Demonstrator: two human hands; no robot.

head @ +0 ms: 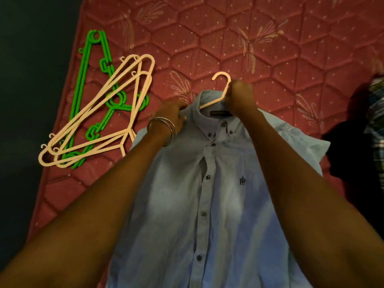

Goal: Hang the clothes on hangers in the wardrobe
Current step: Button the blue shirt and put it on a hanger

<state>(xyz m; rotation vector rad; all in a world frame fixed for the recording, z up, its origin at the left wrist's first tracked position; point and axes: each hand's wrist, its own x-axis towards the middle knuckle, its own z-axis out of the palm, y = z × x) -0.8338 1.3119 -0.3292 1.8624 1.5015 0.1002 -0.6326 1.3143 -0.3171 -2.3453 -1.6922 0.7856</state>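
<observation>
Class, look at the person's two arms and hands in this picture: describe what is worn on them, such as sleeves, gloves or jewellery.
Both forearms are bare, with no sleeves in view and no gloves. The left hand has thin silver-coloured metal bangles round its wrist, several stacked together. The right hand shows no bracelet or watch at its wrist. Any rings are too blurred to tell.

So the surface here is a bare red quilted mattress [218, 38], hexagon stitching with little leaf patterns. Lying flat on it, buttons up, is a pale blue button-down shirt [207, 204]. Off to the left there's a loose pile of cream plastic hangers [99, 121] sitting on top of a couple of green hangers [83, 80]. At the right edge there's a dark garment [342, 159] and something plaid [377, 113], probably more clothes, hard to tell in the shadow.
</observation>
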